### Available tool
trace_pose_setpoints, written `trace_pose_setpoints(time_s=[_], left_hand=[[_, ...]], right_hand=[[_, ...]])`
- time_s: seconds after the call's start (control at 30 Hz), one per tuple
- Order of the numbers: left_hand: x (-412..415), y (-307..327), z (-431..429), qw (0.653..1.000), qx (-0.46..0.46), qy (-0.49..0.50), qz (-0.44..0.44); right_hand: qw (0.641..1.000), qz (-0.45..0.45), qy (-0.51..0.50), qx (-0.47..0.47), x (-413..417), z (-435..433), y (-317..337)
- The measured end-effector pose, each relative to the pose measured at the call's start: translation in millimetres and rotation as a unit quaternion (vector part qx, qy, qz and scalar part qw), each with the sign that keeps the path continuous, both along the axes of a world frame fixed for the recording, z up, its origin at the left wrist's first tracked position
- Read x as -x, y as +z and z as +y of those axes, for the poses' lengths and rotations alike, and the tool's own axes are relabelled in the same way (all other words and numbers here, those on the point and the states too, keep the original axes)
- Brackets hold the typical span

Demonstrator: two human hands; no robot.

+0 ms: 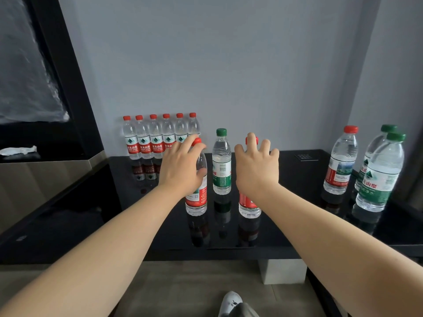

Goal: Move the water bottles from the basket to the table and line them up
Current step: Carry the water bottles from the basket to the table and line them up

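Item one: I am logging the black glossy table [286,225], which is carrying every bottle I am seeing; the basket is not showing in this view, so I am unable to say what is remaining in it. Item two: a block of six red-capped bottles [158,143] is standing tight together against the wall at the back left. Item three: at the right end a lone red-capped bottle [341,163] and a pair of green-capped bottles [380,177] are standing bunched rather than lined up. Item four, the middle three: a green-label bottle [221,165] is standing upright and free, with a left red-label bottle [196,197] and a right red-label bottle [249,205] flanking it slightly nearer me (a row is forming here, I am judging, though not yet straight). All are capped and looking full of clear water. Item five: the left hand [180,165] is curling fingers and thumb round the left red-label bottle's shoulder. The right hand [256,165] is holding its fingers spread apart in front of the right red-label bottle; whether it is touching, I cannot tell. I am judging the task well along, with aligning left.
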State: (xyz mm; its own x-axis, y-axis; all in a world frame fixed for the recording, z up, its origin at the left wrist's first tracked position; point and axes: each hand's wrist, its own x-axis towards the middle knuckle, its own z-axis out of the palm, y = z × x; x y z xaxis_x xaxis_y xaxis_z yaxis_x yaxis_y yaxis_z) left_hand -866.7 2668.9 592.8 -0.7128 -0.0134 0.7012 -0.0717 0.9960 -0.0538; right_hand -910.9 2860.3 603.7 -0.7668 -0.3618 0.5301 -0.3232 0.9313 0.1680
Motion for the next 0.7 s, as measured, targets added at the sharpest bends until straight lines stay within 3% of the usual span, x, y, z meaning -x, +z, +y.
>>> trace_pose_setpoints(time_s=[0.2, 0.47, 0.7], left_hand=[[3.1, 5.9, -1.0, 0.998, -0.032, -0.018, -0.053], [0.2, 7.9, -1.7, 0.997, -0.058, -0.045, -0.033], [0.8, 7.4, -0.6, 0.993, -0.072, -0.082, -0.036]], right_hand=[[1.000, -0.019, -0.003, -0.014, -0.9, -2.2, 11.8], [0.992, -0.099, 0.052, 0.050, 4.9, 6.7, 17.2], [0.992, -0.077, 0.053, 0.084, 15.4, 14.5, 9.0]])
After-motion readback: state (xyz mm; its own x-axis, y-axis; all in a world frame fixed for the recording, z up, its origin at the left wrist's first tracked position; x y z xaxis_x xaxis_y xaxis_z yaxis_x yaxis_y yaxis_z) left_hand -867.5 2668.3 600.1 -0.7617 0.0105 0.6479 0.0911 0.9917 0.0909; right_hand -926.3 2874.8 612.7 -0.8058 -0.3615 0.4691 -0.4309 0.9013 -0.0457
